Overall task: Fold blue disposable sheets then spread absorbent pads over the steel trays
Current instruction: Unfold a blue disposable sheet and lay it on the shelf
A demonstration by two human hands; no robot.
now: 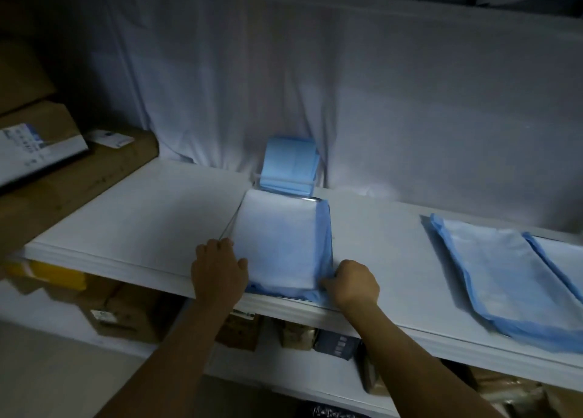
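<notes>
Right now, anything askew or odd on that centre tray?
Slightly. The white pad sits off-centre on the steel tray: blue edging shows only along its right and near sides. The right hand pinches the near-right blue corner; the left hand rests at the left edge.

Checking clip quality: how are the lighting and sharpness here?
Head view: dim and bluish, brightest around the pad and backdrop cloth; boxes at left smeared by blur; shelf edge bowed by the wide lens; both hands soft but readable.
</notes>
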